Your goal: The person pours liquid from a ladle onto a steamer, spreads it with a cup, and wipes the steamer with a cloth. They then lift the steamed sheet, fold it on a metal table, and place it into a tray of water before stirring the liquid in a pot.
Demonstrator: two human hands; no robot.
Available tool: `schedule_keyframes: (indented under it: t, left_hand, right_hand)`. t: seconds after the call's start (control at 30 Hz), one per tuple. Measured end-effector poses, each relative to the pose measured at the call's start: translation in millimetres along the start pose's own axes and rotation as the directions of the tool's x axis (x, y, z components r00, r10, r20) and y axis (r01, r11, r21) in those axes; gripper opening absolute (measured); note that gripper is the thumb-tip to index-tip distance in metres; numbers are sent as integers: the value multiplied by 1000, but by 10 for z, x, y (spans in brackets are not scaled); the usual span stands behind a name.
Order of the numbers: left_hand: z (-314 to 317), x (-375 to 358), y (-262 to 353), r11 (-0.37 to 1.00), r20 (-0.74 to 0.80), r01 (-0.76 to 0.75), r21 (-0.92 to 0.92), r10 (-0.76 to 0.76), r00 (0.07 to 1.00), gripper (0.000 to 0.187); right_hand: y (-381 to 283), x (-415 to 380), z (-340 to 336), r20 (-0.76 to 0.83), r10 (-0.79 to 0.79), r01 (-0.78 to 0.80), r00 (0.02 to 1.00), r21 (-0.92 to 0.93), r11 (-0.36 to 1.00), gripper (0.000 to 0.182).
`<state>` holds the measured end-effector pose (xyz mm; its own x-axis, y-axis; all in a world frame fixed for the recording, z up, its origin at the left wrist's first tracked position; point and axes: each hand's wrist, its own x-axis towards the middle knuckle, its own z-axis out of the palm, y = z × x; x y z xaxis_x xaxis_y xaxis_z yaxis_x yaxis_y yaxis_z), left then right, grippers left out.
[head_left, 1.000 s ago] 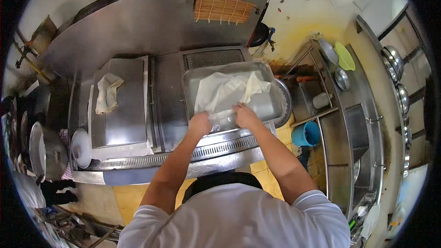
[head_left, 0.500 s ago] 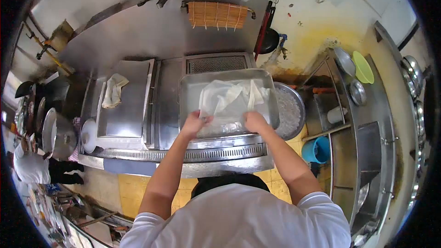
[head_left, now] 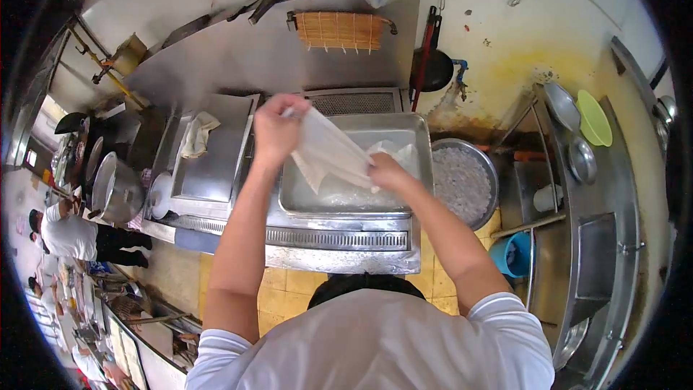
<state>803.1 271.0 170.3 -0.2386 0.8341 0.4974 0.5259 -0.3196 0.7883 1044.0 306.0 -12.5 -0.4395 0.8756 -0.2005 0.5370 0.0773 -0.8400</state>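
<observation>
The white cloth is stretched above the metal tray on the desk, its taut span slanting bodyward from left hand to right hand. One end is gripped in the closed left hand; the nearer part is pinched by the nearly closed right hand.

Evenly bright, with soft glare on steel, strong fisheye curving and black corners.

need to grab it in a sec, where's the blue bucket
In the head view, the blue bucket is at right, on the floor beside the metal shelf.
</observation>
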Motion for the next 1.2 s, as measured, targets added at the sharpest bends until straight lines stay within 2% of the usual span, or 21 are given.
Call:
schedule_keyframes:
  t: [0.07, 0.13, 0.2, 0.23, 0.3, 0.37, 0.47, 0.53, 0.6, 0.7, 0.73, 0.77, 0.83, 0.87, 0.9, 0.93, 0.97, 1.0, 1.07, 1.13, 1.2]
  left_hand:
    - [-263, 63, -136, 987, -52, 159, 36, -157, 986, 8]
    - [-284, -10, -309, 985, -23, 165, -53, -166, 986, 6]
    - [-103, -115, -339, 999, 8, 46, -27, -46, 999, 4]
    - [-18, -175, -231, 998, 97, 65, -14, -64, 993, 5]
    - [202, -292, -90, 999, 206, 48, 10, -49, 977, 7]
    - [161, -275, -13, 1000, 231, -1, 23, -4, 973, 9]
    - [-266, -103, -30, 993, 118, -90, 71, 81, 990, 11]
    - [-691, 13, -231, 997, -4, 44, 64, -43, 999, 10]
    - [-856, -11, -528, 967, -36, 234, -105, -239, 970, 10]
    - [-505, -232, -896, 995, 131, 57, -77, -46, 990, 10]
    - [-335, -315, -790, 999, 205, 40, -15, -37, 978, 14]
    - [-173, -392, -629, 984, 279, 162, -76, -135, 951, 18]
    - [-48, -371, -435, 998, 353, 28, -52, -8, 936, 18]
    - [-40, -341, -364, 998, 393, -40, -44, 54, 918, 18]
    - [-154, -250, -360, 988, 353, 14, -154, 42, 935, 15]
    - [-310, -107, -355, 987, 255, -133, -89, 152, 955, 14]
    - [-473, 6, -409, 985, 177, -126, -118, 145, 973, 14]
    - [-617, 63, -545, 989, 79, -139, -54, 143, 987, 14]
    - [-721, -36, -1009, 994, 99, -79, 76, 72, 993, 23]
    - [-481, -444, -1582, 995, 154, 11, 100, -26, 988, 27]
    - [-242, -874, -1864, 892, 307, 204, 402, -342, 888, 34]
  right_hand:
    - [606, -65, -166, -92, 88, -91, 992, -37, 995, 33]
    - [825, -51, -352, -155, 93, -133, 983, -268, 954, 35]
    - [479, -1, -342, -227, -126, 68, 966, -247, 967, 34]
    - [100, -16, -339, -265, -231, 167, 936, -244, 955, 33]
    - [-768, 21, -124, -427, -408, 485, 807, 84, 871, 29]
    - [-1380, -58, -12, -275, -294, 357, 916, 218, 908, 26]
    - [-673, 173, 343, -222, -238, 238, 945, -28, 971, 20]
    - [61, 110, 167, -255, 13, -37, 967, -92, 995, 21]
    - [586, -69, -56, -250, 84, -140, 964, -216, 966, 22]
    - [184, -106, -78, -240, 106, -198, 965, -401, 894, 29]
    - [-52, -64, 43, -305, -89, 0, 948, -281, 960, 30]
    - [-366, 21, 218, -393, -267, 216, 880, -169, 962, 31]
    - [-1161, 87, 429, -282, -206, 302, 937, 359, 883, 31]
    - [-1167, 84, 484, -192, -174, 228, 966, 312, 922, 31]
    - [-1142, 71, 543, -105, -134, 157, 985, 259, 953, 32]
    - [-1092, 58, 591, -22, -85, 88, 996, 199, 976, 32]
    - [-853, 56, 578, -116, -46, 56, 992, 78, 995, 31]
    - [-486, 60, 510, -209, -21, 12, 978, -43, 999, 30]
    - [119, 3, 302, -272, 22, -68, 962, -161, 985, 24]
    - [301, -151, 256, -339, -35, -79, 940, -318, 945, 21]
    - [366, -242, 335, -398, -176, -37, 900, -474, 880, 17]
